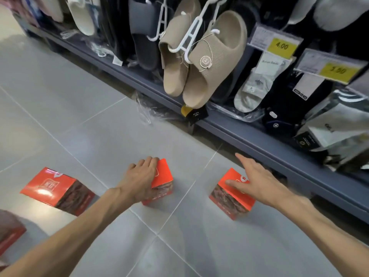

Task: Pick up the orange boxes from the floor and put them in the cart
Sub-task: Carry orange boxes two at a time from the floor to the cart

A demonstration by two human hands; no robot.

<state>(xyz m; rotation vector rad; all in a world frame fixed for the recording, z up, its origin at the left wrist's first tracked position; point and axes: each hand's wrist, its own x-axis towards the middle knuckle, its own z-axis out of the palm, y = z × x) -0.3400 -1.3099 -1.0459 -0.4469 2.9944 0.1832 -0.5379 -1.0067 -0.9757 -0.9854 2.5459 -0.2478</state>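
1. The left hand lay on the middle orange cardboard box, fingers curled over its far top edge and thumb side down the near face, so it gripped that box where it stood on the grey tiled floor.
2. The right hand hung over the right orange cardboard box with its fingers straight and spread, pointing away towards the dark grey bottom shelf. Whether the palm touched the box top could not be told, and nothing was clasped.
3. The relation that mattered: the right box lay directly under and slightly nearer than the right hand's fingertips, its slanted orange top running from near-right up to far-left, so the hand would probably need to come down and close across that top edge.
4. A third orange cardboard box lay well apart to the left, on its side, nearer the left arm than the right.
5. Count of orange boxes plainly on the floor: three. A reddish box-like shape at the left edge could have been a fourth, but it was cut off and blurred.
6. Hands: two. No cart showed in view.
7. One pair of beige slide sandals hung from the rack above the boxes.
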